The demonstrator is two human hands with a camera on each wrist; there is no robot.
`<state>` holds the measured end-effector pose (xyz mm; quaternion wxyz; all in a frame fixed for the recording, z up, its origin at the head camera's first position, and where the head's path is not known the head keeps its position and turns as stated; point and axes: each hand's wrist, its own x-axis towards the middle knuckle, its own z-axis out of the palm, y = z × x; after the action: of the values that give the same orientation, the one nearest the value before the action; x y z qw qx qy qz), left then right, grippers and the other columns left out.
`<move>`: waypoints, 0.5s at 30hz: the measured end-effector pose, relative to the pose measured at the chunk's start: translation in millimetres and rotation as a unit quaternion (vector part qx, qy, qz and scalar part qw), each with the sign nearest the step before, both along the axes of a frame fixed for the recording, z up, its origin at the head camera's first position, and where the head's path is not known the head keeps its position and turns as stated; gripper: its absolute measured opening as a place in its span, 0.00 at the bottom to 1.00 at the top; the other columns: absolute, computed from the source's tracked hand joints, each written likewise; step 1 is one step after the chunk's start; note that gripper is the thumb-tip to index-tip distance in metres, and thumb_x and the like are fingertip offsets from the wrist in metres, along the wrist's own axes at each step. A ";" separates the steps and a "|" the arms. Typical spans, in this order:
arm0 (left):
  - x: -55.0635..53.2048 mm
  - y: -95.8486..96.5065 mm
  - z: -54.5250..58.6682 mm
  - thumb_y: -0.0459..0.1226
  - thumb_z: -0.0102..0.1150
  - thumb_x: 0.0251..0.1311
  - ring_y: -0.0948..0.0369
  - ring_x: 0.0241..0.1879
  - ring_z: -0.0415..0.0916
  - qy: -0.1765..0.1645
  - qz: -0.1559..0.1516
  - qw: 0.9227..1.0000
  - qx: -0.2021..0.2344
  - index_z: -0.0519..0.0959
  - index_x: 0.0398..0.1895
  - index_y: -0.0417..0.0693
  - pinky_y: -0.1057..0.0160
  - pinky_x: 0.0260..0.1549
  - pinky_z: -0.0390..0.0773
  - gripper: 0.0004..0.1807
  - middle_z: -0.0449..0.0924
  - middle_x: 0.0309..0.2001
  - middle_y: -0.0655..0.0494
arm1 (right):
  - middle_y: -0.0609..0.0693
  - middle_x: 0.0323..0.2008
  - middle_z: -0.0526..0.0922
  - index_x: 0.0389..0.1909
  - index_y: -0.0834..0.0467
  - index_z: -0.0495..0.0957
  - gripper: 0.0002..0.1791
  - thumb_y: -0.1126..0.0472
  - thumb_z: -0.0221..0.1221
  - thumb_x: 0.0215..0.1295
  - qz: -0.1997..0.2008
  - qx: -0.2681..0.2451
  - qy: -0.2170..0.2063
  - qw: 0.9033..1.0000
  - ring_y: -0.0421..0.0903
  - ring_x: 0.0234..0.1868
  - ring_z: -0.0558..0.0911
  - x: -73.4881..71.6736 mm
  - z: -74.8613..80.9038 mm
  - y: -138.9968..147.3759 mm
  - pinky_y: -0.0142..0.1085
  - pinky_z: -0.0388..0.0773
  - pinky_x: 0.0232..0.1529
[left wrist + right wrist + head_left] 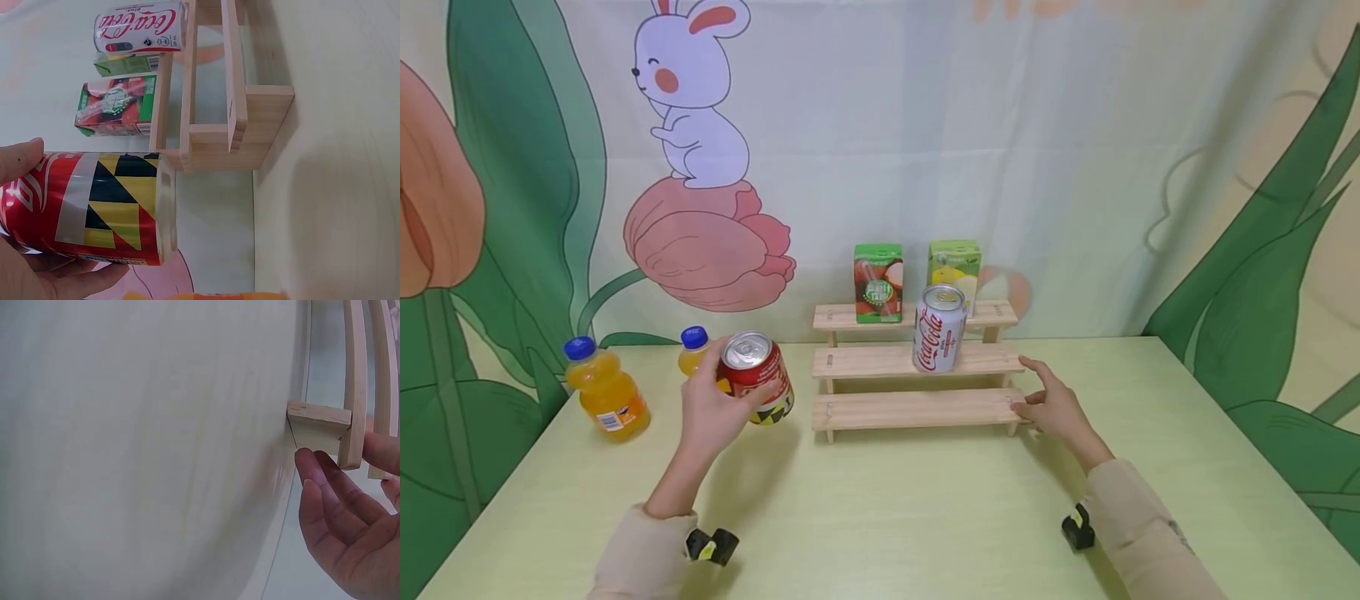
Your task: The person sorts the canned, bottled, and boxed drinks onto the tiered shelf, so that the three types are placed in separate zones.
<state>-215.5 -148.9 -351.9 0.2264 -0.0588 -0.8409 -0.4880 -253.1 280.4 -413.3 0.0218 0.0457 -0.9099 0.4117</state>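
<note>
Red cyl metal can [763, 372] in L hand [709, 412] w/ fingers clamped; R hand [1060, 410], fingers apart, touching stepped wood rack [880, 360].

We read "Coca-Cola" and "plus" on the white can [940, 330], and only partial script on the red can [103, 206].

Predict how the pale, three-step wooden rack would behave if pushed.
The rack should stay stiff, given its straight wooden planks. It is probably light, being open-framed. The white, red-lettered metal can standing upright on it might wobble or tip.
</note>
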 end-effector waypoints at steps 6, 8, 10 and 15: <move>-4.3 5.9 2.9 0.33 0.69 0.45 0.47 0.53 0.68 0.008 -0.002 1.000 0.006 0.63 0.59 0.41 0.47 0.48 0.72 0.36 0.70 0.54 0.43 | 0.71 0.41 0.77 0.68 0.56 0.51 0.39 0.66 0.59 0.58 -0.002 0.001 -0.002 1.000 0.52 0.34 0.80 0.0 1.7 -0.2 0.36 0.76 0.22; -6.2 7.8 3.5 0.33 0.69 0.45 0.48 0.53 0.68 0.010 -0.004 1.000 0.010 0.63 0.59 0.41 0.47 0.48 0.72 0.36 0.70 0.54 0.44 | 0.70 0.41 0.77 0.69 0.56 0.50 0.40 0.66 0.59 0.58 -0.001 0.001 -0.002 1.000 0.51 0.33 0.81 -0.2 1.5 0.3 0.36 0.76 0.22; -6.3 9.7 4.5 0.33 0.69 0.45 0.48 0.53 0.68 0.007 -0.003 1.000 0.012 0.63 0.59 0.42 0.47 0.48 0.72 0.37 0.70 0.55 0.44 | 0.70 0.41 0.77 0.69 0.56 0.50 0.40 0.65 0.59 0.58 0.000 0.001 -0.002 1.000 0.51 0.33 0.81 -0.3 1.0 0.7 0.36 0.76 0.22; -7.1 14.3 5.7 0.33 0.69 0.45 0.49 0.53 0.68 -0.007 -0.004 1.000 0.015 0.63 0.60 0.43 0.48 0.47 0.73 0.37 0.70 0.54 0.44 | 0.70 0.41 0.77 0.69 0.55 0.50 0.40 0.65 0.60 0.58 0.000 0.002 -0.003 1.000 0.51 0.33 0.81 -0.9 -0.6 0.9 0.37 0.76 0.22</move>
<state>-222.6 -134.6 -346.2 0.2197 -0.0555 -0.8348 -0.5018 -254.0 281.3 -414.0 0.0184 0.0444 -0.9106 0.4104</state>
